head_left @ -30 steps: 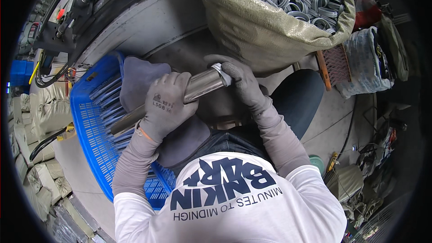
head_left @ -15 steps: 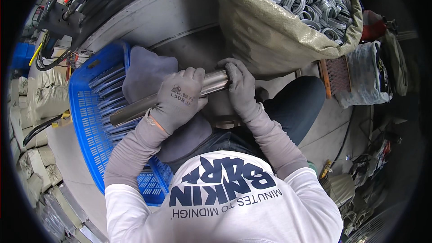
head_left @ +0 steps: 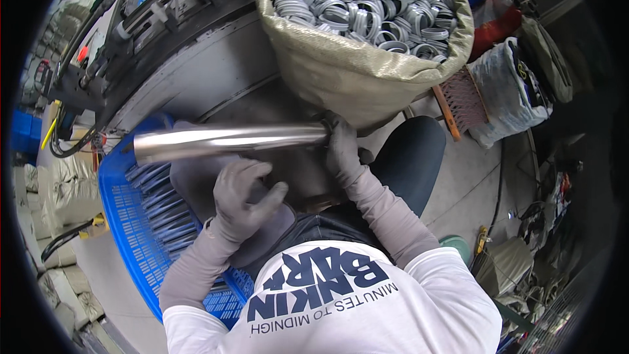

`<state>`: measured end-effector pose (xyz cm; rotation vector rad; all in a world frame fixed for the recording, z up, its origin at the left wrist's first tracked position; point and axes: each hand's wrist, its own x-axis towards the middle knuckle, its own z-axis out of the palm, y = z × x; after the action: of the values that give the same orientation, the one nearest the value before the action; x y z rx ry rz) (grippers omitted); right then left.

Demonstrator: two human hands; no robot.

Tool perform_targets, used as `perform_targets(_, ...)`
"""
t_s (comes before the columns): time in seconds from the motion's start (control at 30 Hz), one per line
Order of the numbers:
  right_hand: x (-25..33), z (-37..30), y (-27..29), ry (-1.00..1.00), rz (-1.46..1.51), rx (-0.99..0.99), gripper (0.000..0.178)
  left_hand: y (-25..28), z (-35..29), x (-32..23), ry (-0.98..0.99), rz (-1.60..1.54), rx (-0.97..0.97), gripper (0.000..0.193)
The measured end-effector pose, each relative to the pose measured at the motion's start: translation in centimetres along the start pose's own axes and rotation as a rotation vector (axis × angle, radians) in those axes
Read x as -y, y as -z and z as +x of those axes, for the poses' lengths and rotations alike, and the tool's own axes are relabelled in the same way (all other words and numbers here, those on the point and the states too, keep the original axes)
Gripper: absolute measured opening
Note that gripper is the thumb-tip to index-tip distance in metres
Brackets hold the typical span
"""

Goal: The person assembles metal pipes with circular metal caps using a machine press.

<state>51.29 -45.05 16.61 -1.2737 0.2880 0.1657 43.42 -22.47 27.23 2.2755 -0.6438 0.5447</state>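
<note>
A long shiny metal tube lies nearly level across the space in front of me. My right hand, in a grey glove, grips its right end. Just below the tube's middle, my left hand, gloved alike, is apart from it with thumb and fingers spread and nothing between them. Under the tube's left part stands a blue plastic basket holding several similar metal tubes. A grey cloth drapes over the basket's right edge and my left leg.
A big woven sack full of grey rings stands ahead. Dark machinery runs along the far left. A wooden-framed seat and a plastic-wrapped bundle sit at right. Wrapped packages are stacked at far left.
My left hand has let go of the tube and dropped below it. The tube, still in my right hand, has swung to nearly level. The view has shifted.
</note>
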Motion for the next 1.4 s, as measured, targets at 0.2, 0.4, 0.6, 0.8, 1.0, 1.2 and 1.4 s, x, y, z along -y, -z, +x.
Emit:
perform_targets(0.2,-0.7,0.2,0.3,0.113,-0.109,0.048,0.037,0.7,2.0,2.3,0.514,-0.954,-0.441,0.045)
perform_targets(0.4,11.1,-3.6,1.0,0.751,-0.665,0.017,0.024,5.6,7.1,3.5,0.277,-1.051,-0.537,0.055)
perform_targets(0.6,24.0,3.7,8.4,0.955,-1.195,-0.206,0.037,10.1,8.6,0.9,0.368,-0.139,-0.260,0.028)
perform_targets(0.8,24.8,6.8,8.4,0.589,-1.560,0.115,0.065,4.2,3.7,1.9,0.212,0.340,0.251,0.053)
perform_targets(1.0,24.6,6.8,6.7,0.365,-1.631,0.120,0.060,2.1,0.7,3.9,0.261,0.439,0.314,0.054)
perform_targets(1.2,23.4,-1.1,4.6,0.971,-0.912,0.025,0.070,2.6,0.8,3.6,0.260,0.373,0.278,0.057)
perform_targets(1.4,12.3,-2.6,1.0,0.143,-0.265,0.395,0.049,3.1,1.4,2.9,0.233,0.342,0.256,0.054)
